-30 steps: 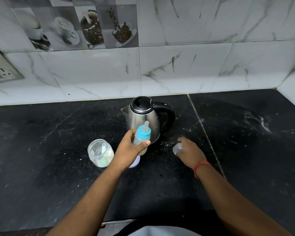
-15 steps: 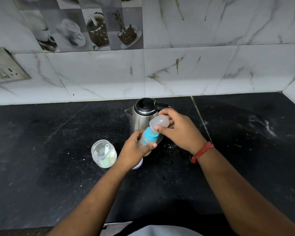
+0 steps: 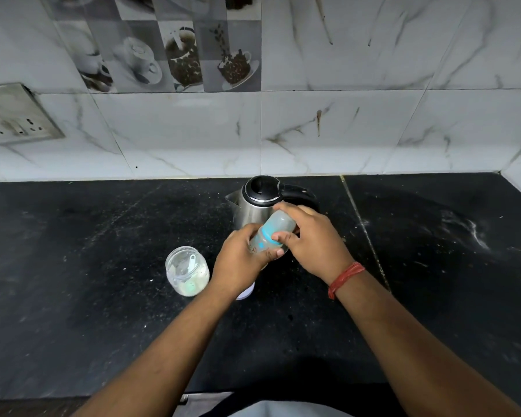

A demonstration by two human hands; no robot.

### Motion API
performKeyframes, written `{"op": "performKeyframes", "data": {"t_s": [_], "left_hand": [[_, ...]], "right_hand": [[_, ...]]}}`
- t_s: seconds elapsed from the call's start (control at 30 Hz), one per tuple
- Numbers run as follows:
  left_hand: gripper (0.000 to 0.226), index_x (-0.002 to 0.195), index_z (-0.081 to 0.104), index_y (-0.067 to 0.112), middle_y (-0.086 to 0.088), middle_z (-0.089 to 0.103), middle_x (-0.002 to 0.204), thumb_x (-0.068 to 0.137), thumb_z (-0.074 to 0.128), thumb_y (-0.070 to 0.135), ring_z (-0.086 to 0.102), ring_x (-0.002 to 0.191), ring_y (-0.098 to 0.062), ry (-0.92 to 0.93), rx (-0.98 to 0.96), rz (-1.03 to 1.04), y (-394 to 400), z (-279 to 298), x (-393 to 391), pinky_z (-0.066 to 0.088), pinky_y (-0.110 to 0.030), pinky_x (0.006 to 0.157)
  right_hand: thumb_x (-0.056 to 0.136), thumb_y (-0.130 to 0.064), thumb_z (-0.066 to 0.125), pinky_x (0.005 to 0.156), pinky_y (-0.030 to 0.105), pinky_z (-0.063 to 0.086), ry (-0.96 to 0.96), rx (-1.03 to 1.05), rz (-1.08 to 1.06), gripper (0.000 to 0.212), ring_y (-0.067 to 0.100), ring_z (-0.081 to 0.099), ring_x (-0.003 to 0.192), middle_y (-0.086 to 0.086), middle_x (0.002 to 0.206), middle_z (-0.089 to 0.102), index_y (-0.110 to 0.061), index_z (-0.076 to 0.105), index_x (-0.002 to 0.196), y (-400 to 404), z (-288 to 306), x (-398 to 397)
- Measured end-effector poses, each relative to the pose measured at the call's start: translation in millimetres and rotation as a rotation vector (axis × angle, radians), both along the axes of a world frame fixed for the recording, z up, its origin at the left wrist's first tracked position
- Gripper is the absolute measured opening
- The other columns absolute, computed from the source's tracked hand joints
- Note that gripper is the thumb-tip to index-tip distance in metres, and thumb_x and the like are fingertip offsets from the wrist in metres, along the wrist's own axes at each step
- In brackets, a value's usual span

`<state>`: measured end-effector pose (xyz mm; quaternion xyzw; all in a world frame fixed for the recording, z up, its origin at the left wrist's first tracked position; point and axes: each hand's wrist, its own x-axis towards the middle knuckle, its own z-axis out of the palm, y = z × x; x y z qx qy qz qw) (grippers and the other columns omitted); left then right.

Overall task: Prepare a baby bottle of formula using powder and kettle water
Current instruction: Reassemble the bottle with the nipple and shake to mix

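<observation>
A baby bottle (image 3: 260, 242) with a blue collar is tilted to the right in front of the steel kettle (image 3: 254, 206). My left hand (image 3: 238, 263) grips the bottle's body from the left. My right hand (image 3: 312, 242) holds the clear cap (image 3: 280, 223) over the bottle's top, thumb on the blue collar. The bottle's base is hidden by my left hand. An open clear jar (image 3: 187, 273) with pale powder and a scoop inside stands left of my left hand.
The black stone counter (image 3: 88, 281) runs back to a marble-tiled wall. A white round lid (image 3: 245, 293) peeks out under my left wrist. A socket plate (image 3: 9, 115) sits on the wall at the far left. White smears mark the counter at the right.
My right hand lifted the clear cap from the counter and brought it onto the top of the bottle. The bottle tilted further right in my left hand.
</observation>
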<state>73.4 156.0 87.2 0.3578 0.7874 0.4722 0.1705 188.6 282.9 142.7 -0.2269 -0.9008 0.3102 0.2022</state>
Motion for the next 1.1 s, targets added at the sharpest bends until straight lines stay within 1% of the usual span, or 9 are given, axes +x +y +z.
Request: {"op": "performKeyframes", "data": {"t_s": [0.13, 0.37, 0.43, 0.53, 0.67, 0.77, 0.87, 1.0, 1.1], "left_hand": [[0.052, 0.118, 0.068, 0.031, 0.009, 0.07, 0.099, 0.075, 0.085, 0.054, 0.061, 0.097, -0.012, 0.045, -0.019, 0.03, -3, -2, 7, 0.054, -0.042, 0.084], [0.068, 0.114, 0.065, 0.032, 0.012, 0.068, 0.094, 0.067, 0.061, 0.082, 0.058, 0.093, -0.008, 0.151, -0.082, -0.002, -8, 1, 15, 0.05, -0.033, 0.074], [0.064, 0.112, 0.066, 0.029, 0.011, 0.07, 0.093, 0.069, 0.065, 0.077, 0.061, 0.092, -0.01, 0.093, -0.049, -0.013, -9, 3, 18, 0.052, -0.034, 0.075], [0.045, 0.115, 0.069, 0.028, 0.008, 0.075, 0.098, 0.079, 0.081, 0.054, 0.069, 0.092, -0.008, -0.091, 0.019, -0.032, -11, 9, 19, 0.056, -0.034, 0.081], [0.029, 0.114, 0.069, 0.029, 0.008, 0.076, 0.103, 0.088, 0.08, 0.035, 0.069, 0.093, 0.0, -0.204, 0.09, -0.046, -11, 19, 18, 0.053, -0.022, 0.083], [0.027, 0.116, 0.069, 0.025, 0.008, 0.076, 0.104, 0.091, 0.077, 0.033, 0.066, 0.089, 0.007, -0.233, 0.106, -0.056, -14, 28, 22, 0.05, -0.012, 0.079], [0.031, 0.12, 0.07, 0.016, 0.008, 0.076, 0.103, 0.092, 0.076, 0.03, 0.066, 0.087, 0.01, -0.25, 0.09, -0.09, -16, 35, 28, 0.048, -0.008, 0.075], [0.028, 0.118, 0.072, 0.017, 0.003, 0.078, 0.101, 0.096, 0.071, 0.033, 0.071, 0.085, 0.001, -0.322, 0.088, -0.114, -20, 40, 36, 0.053, -0.016, 0.076], [0.032, 0.115, 0.073, 0.026, 0.004, 0.079, 0.104, 0.096, 0.066, 0.051, 0.075, 0.099, -0.013, -0.354, 0.065, -0.141, -24, 39, 44, 0.059, -0.037, 0.09]], "right_hand": [[0.091, -0.023, 0.072, 0.096, 0.03, 0.051, 0.039, -0.051, -0.041, 0.056, 0.016, 0.059, 0.109, 0.001, 0.131, 0.059, -0.025, 0.054, 0.144, -8, -10, 4], [0.091, -0.032, 0.072, 0.092, 0.026, 0.05, 0.082, -0.094, -0.113, 0.06, 0.013, 0.057, 0.105, -0.001, 0.121, 0.057, -0.025, 0.051, 0.146, -19, -13, 8], [0.093, -0.031, 0.07, 0.094, 0.022, 0.045, 0.013, -0.102, -0.06, 0.064, 0.014, 0.056, 0.109, 0.001, 0.127, 0.055, -0.027, 0.044, 0.151, -15, -5, 8], [0.098, -0.027, 0.063, 0.102, 0.029, 0.047, -0.051, -0.157, 0.031, 0.067, 0.015, 0.06, 0.11, 0.0, 0.135, 0.053, -0.03, 0.032, 0.158, -6, 7, 13], [0.098, 0.001, 0.054, 0.102, 0.03, 0.052, 0.02, -0.313, 0.143, 0.075, 0.008, 0.062, 0.112, -0.002, 0.136, 0.056, -0.033, 0.026, 0.158, 2, 10, 30], [0.091, 0.005, 0.059, 0.096, 0.032, 0.056, -0.053, -0.344, 0.229, 0.096, 0.011, 0.064, 0.111, 0.001, 0.134, 0.054, -0.048, 0.011, 0.154, -2, 12, 39], [0.087, -0.004, 0.071, 0.086, 0.037, 0.061, -0.044, -0.32, 0.218, 0.11, 0.016, 0.072, 0.097, -0.002, 0.13, 0.058, -0.057, 0.0, 0.153, -15, 9, 38], [0.081, -0.016, 0.08, 0.088, 0.032, 0.059, -0.019, -0.236, 0.157, 0.118, 0.008, 0.071, 0.097, -0.001, 0.139, 0.057, -0.059, -0.004, 0.152, -26, 2, 38], [0.084, -0.016, 0.077, 0.072, 0.011, 0.052, 0.008, -0.221, 0.093, 0.108, 0.003, 0.067, 0.086, 0.001, 0.126, 0.061, -0.048, 0.002, 0.155, -32, -4, 40]]}}
